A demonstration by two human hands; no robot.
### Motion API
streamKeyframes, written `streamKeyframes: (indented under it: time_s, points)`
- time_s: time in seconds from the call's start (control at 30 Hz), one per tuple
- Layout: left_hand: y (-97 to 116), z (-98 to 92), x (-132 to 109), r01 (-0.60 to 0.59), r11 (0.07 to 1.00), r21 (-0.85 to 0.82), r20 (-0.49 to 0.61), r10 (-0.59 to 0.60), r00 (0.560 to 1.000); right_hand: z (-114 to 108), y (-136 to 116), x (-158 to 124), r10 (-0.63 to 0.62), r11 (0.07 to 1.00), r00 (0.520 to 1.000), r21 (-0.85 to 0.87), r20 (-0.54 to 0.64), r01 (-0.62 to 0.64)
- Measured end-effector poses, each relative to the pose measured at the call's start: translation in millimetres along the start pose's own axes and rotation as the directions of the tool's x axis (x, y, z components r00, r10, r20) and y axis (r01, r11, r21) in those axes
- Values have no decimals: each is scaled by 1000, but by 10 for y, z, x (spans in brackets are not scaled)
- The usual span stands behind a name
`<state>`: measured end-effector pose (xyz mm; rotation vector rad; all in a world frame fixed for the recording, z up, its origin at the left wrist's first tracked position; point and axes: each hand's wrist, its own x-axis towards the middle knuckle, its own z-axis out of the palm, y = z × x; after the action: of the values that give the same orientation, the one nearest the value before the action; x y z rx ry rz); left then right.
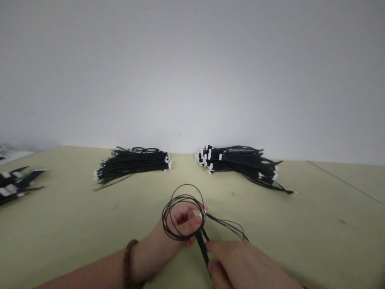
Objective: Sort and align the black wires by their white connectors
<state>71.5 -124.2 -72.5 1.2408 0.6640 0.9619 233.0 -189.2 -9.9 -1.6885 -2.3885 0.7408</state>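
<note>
Thin black wires form a loose coil of a cable (165,220), with a white connector (197,213) at its right side. My left hand (185,222) is closed on the cable near that connector, thumb on top, and the coil loops around its fingers. Lower and to the right, my right hand (230,259) pinches the flat black part of the same cable, which runs down toward the bottom edge. Several loose wire strands stick out to the right above my right hand. The right fingertips are partly hidden.
Two piles of black cables with white connectors, a left pile (135,164) and a right pile (240,162), lie along the wall (192,80). Glasses (145,150) rest behind the left pile. More cables (15,184) lie at the far left of the pale yellow table (75,216).
</note>
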Motion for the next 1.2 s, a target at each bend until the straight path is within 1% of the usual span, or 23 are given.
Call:
streamKeyframes:
  time_s: [0.07, 0.1, 0.17, 0.23, 0.3, 0.4, 0.57, 0.7, 0.87, 0.97, 1.1, 1.2]
  points:
    - [4, -2, -10, 26, 998, -51, 17, -25, 1000, -40, 44, 55, 14, 994, 996, 106, -83, -6]
    - [15, -2, -15, 38, 995, -88, 16, -37, 999, -49, 75, 86, 6, 986, 995, 168, -97, 11]
    - [44, 6, -21, 54, 983, -176, 18, -51, 999, -50, 133, 146, -21, 957, 996, 287, -92, 47]
    - [71, 23, -26, 54, 966, -251, 26, -49, 998, -35, 164, 187, -45, 929, 997, 366, -58, 63]
    - [88, 43, -30, 53, 955, -291, 32, -45, 998, -14, 164, 198, -40, 899, 998, 435, -40, 54]
    - [101, 68, -37, 56, 949, -311, 22, -52, 998, 10, 134, 183, -7, 863, 999, 504, -42, 27]
    - [131, 91, -44, 57, 942, -330, -2, -61, 998, 4, 109, 155, 13, 829, 998, 559, -60, 23]
    - [158, 108, -57, 56, 933, -356, 0, -60, 998, -13, 116, 157, 27, 822, 995, 569, -92, 31]
    - [154, 101, -58, 51, 941, -336, -21, -62, 998, 6, 111, 177, 31, 806, 996, 591, -78, 21]
    - [143, 98, -63, 46, 944, -327, -26, -57, 998, 30, 99, 183, 48, 797, 994, 603, -97, 20]
    - [126, 93, -62, 37, 946, -323, 13, -35, 999, 56, 101, 189, 56, 794, 994, 608, -98, 15]
    - [102, 72, -48, 39, 952, -302, 26, -33, 999, 69, 133, 205, 40, 825, 988, 563, -152, 53]
